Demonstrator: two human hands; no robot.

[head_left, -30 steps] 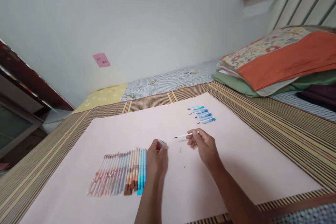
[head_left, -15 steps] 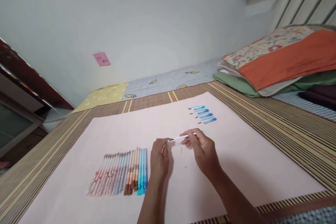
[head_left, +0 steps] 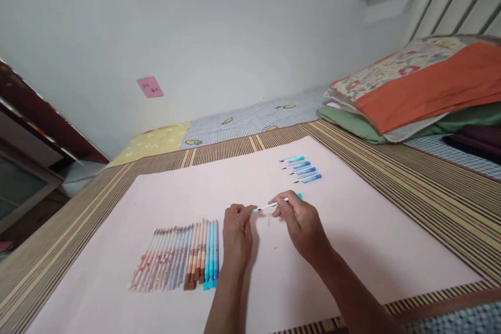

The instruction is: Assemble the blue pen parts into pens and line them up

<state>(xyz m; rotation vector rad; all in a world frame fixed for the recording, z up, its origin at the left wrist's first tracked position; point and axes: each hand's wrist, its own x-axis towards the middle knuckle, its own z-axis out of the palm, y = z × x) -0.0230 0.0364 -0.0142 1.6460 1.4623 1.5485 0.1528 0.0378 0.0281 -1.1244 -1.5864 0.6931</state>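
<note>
My left hand [head_left: 237,229] pinches a small pale blue pen piece [head_left: 254,211] between thumb and fingertips. My right hand [head_left: 299,222] is closed on a slim white pen refill [head_left: 269,205], its dark tip pointing left at the pale blue piece. Whether the tip is inside that piece is too small to tell. A teal end [head_left: 299,196] shows beyond my right fingers. Below the refill, a tiny clear, spring-like part [head_left: 268,222] lies on the pink sheet [head_left: 188,193], with dark specks [head_left: 275,247] closer to me.
Left of my left forearm is a row of pens, pinkish [head_left: 151,261], brown [head_left: 191,266] and blue [head_left: 211,255]. Several blue pen parts with dark tips [head_left: 307,171] lie at the sheet's far right. Folded bedding [head_left: 426,94] is stacked beyond, on a striped mat [head_left: 352,151].
The left fingers have turned the pale blue piece from tilted to nearly in line with the refill. The refill has shifted slightly left, tip closer to the piece.
</note>
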